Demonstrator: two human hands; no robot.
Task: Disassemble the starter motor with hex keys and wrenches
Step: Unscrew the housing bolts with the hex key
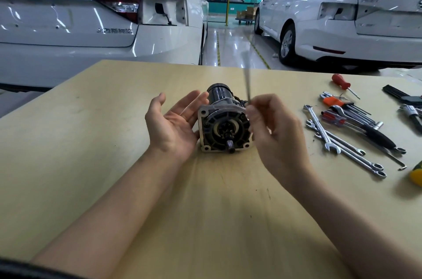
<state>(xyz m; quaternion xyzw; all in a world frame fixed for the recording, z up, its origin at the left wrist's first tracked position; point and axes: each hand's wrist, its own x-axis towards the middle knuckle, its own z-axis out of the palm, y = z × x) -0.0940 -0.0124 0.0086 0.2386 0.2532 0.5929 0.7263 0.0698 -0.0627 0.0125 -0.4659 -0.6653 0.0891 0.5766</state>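
So the starter motor (225,122) is lying on its side in the middle of the tan workbench (91,141), flange end and the little pinion shaft pointing back toward the camera, black cylindrical body pointing away toward the cars

Left hand (174,123) is palm-up with fingers pretty much straight and relaxed, just beside the left edge of the motor's flange. The fingertips look like they're right up against the housing, but it isn't gripping anything

Right hand (277,135) is up on the right side of the motor, fingers curled, thumb and forefinger pinching a long thin dark rod (247,83) that sticks up and slightly away. It's motion-blurred, so I honestly can't say if it's a hex key or a long through bolt

Off to the right there's the tool pile: a few chrome combination wrenches (331,137) fanned out, a set of hex keys in an orange holder (333,101), a red-handled screwdriver (341,81), a ratchet with a black grip (376,135), plus some dark stuff at the far edge I can't make out

Two white sedans (80,16) parked behind the bench on a shiny shop floor
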